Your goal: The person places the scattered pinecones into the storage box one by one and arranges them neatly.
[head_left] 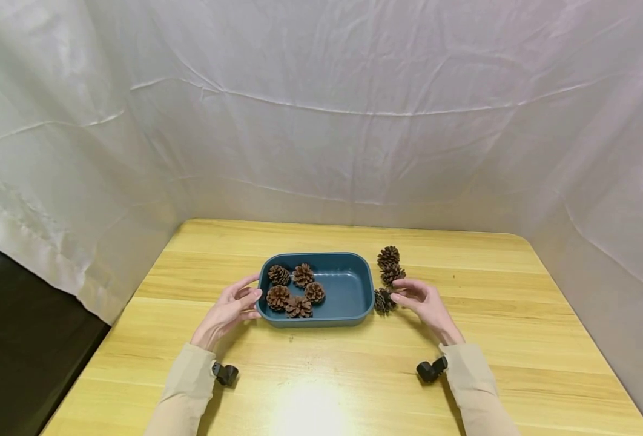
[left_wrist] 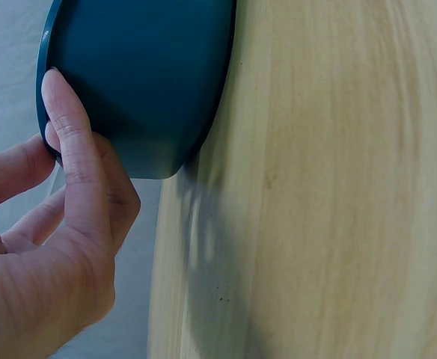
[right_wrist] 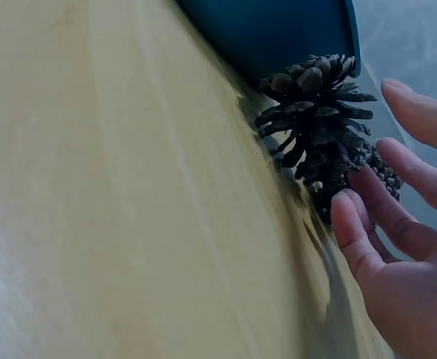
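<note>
A dark blue rectangular tub stands on the table with several brown pine cones grouped in its left half. At its left end my left hand grips the rim; the left wrist view shows thumb and fingers at the tub's edge. Just outside the right end sits a darker pine cone, seen upright and close by the tub in the right wrist view. My right hand is beside this cone, its relaxed fingertips right at the scales and not curled round it.
Two more pine cones, one at the back and one nearer, lie right of the tub behind my right hand. The light wood table ends at pale hanging cloth behind and at the sides. A dark surface shows lower left.
</note>
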A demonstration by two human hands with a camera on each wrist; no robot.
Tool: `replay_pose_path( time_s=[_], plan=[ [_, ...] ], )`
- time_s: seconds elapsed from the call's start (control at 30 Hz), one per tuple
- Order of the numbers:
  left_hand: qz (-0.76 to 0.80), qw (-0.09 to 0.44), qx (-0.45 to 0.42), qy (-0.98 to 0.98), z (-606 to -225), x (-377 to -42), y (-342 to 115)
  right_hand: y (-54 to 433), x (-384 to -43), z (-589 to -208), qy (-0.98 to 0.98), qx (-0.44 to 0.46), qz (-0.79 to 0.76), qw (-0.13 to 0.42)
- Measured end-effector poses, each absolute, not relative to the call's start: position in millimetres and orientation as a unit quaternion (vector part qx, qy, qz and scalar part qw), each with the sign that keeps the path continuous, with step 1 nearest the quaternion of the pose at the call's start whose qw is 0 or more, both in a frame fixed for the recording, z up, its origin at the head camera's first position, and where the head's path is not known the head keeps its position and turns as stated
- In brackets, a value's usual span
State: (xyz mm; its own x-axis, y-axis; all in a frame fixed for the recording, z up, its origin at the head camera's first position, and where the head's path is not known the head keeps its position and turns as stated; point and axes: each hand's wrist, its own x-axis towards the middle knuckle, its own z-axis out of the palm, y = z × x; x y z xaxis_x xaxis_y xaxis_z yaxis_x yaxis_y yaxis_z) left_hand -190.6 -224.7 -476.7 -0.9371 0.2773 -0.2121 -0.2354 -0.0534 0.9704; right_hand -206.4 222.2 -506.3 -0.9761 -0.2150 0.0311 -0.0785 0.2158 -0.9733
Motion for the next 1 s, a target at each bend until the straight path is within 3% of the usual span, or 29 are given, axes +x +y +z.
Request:
replay_pose_path(
  time_s=[1.0],
  plan=[
    [0.723, 0.179, 0.019, 0.667, -477.3, -191.2, -225.9, 221.2, -204.6, -501.3, 0.802, -0.07, -0.586, 0.095]
  ],
)
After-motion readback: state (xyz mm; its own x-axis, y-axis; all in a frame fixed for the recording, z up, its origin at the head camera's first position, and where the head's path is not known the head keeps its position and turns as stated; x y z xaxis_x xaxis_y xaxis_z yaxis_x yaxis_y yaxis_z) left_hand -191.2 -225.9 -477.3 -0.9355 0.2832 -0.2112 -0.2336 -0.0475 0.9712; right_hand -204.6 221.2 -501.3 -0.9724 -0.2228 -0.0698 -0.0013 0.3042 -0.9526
